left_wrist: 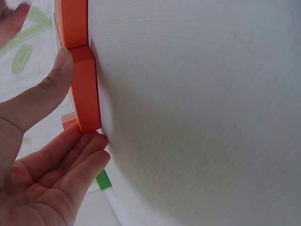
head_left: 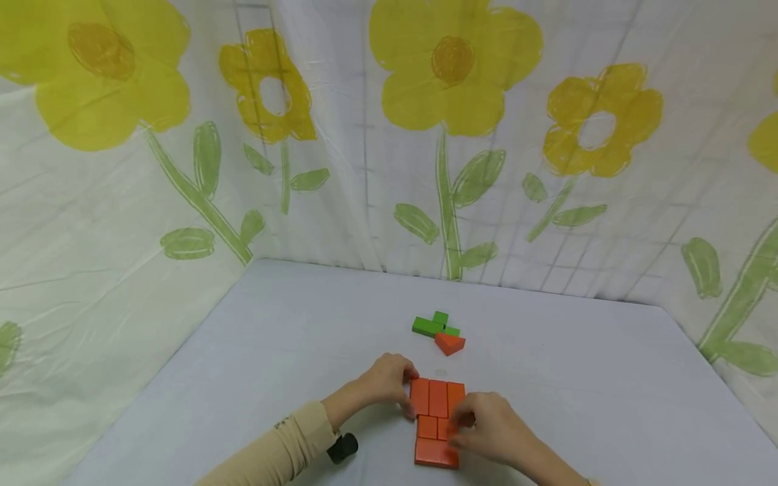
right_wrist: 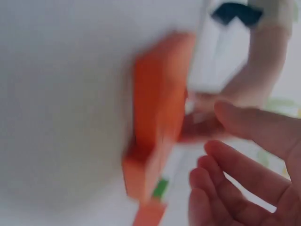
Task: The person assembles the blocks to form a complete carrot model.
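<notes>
Flat orange-red blocks form a group on the table: three upright ones along the far side, two small ones in the middle and a long one crosswise at the near side. My left hand holds the far-left block end to end, thumb at its near end and fingertips at its far end. Above the group's right side hovers my right hand, hiding part of the blocks. In the right wrist view its fingers are loosely bent, apart from the blurred blocks, with nothing between them.
Beyond the group lie several green blocks, with an orange triangular block just in front of them. A white cloth covers the table. Behind it hangs a curtain with yellow flowers. A dark wrist device sits by the left sleeve.
</notes>
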Tool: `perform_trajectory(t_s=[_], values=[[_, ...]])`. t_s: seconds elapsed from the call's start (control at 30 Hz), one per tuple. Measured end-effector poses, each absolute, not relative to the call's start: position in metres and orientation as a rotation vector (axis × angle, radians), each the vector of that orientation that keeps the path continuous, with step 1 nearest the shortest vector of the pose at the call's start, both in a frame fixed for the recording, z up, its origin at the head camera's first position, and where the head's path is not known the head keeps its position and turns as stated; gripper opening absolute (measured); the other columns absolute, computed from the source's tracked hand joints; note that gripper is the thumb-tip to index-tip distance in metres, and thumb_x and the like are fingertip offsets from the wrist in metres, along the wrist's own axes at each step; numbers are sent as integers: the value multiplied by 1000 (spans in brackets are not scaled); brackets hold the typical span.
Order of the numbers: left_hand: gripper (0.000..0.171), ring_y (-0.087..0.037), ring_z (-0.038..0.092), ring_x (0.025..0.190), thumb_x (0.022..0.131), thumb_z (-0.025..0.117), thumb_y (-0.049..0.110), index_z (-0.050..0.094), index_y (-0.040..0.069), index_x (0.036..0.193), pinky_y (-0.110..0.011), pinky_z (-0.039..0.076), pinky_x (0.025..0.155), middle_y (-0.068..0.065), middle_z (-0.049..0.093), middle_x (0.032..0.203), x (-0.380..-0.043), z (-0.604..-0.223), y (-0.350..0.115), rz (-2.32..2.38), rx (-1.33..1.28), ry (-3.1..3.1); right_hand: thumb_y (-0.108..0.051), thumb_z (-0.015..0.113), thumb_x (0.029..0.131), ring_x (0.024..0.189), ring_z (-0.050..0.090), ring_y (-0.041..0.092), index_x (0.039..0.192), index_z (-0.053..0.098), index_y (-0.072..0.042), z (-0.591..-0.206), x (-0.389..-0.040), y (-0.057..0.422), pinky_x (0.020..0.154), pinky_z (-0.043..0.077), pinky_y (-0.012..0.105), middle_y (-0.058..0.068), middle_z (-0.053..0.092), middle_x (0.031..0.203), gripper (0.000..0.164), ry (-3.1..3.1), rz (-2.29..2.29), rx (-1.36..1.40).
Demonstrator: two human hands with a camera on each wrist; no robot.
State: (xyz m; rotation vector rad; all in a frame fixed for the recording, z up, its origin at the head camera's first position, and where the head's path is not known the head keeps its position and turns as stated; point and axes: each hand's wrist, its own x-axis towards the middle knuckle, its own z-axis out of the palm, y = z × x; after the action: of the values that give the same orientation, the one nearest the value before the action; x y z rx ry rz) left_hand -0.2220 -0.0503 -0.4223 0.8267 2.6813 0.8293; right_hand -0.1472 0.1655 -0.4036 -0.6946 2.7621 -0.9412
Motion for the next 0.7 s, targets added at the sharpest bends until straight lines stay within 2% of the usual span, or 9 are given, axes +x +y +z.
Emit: perform_trajectory(t_s=[0.1, 0.23, 0.3, 0.4, 0.7], values=[[52, -10, 54, 81, 60, 94, 16, 71, -2, 103, -23, 48, 74, -3, 67, 90, -222, -421, -50, 834, 813, 2674, -8, 83, 74, 76, 58, 17, 90, 73, -6, -397, -168, 170, 64, 49, 27, 0, 66, 84, 19, 2918, -905, -695], [49, -10, 54, 80, 60, 93, 14, 71, -1, 102, -24, 48, 74, -2, 66, 89, -221, -421, -50, 843, 787, 2661, 0, 81, 74, 92, 62, 31, 106, 69, 2, -400, -202, 180, 76, 53, 41, 14, 66, 102, 34, 3036, -810, -669], [49, -10, 54, 80, 61, 93, 13, 71, -1, 102, -24, 48, 74, -2, 66, 88, -221, -421, -50, 845, 784, 2660, 3, 80, 74, 101, 61, 37, 112, 65, 5, -405, -220, 184, 84, 51, 48, 20, 64, 110, 41, 3049, -769, -686], [49, -10, 54, 80, 60, 93, 13, 71, -1, 102, -23, 48, 74, -2, 66, 88, -221, -421, -50, 841, 786, 2665, 6, 77, 75, 107, 58, 41, 115, 62, 10, -411, -241, 188, 89, 47, 51, 23, 63, 113, 43, 3049, -731, -723], [50, -8, 53, 79, 59, 94, 14, 72, 1, 101, -22, 47, 73, 0, 65, 87, -219, -417, -48, 835, 760, 2666, 8, 75, 74, 80, 63, 23, 90, 71, 2, -426, -267, 180, 73, 53, 39, 9, 69, 87, 17, 3072, -766, -715]])
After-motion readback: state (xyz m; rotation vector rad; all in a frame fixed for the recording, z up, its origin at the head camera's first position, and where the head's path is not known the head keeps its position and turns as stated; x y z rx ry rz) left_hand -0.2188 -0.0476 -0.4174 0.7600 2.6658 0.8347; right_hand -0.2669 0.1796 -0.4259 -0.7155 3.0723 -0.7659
